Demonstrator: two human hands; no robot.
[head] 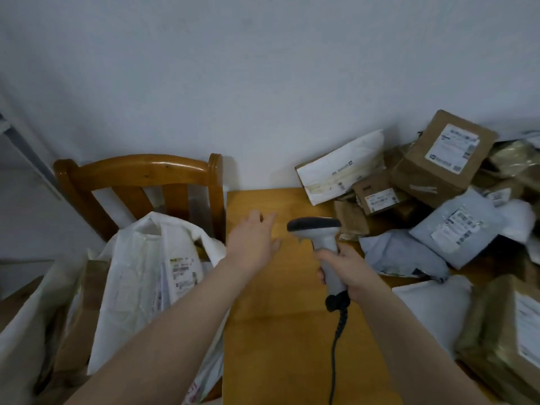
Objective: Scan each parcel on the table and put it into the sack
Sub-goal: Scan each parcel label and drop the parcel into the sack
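Observation:
My right hand [347, 267] grips the handle of a grey barcode scanner [320, 232], whose dark head points left over the wooden table [292, 317]. My left hand [252, 238] hovers open above the table's left part, fingers spread, holding nothing. A pile of parcels fills the right side: a white mailer [342, 168], a big brown box [444, 159], a small labelled box [380, 197], grey poly bags [458, 226] [400, 255]. The white sack [140, 276] stands left of the table with a labelled parcel [184, 270] inside.
A wooden chair [140, 182] stands behind the sack against the white wall. The scanner's black coiled cable [336, 346] hangs toward the table's near edge. A brown wrapped parcel [502, 340] and a white bag [435, 308] lie at the near right.

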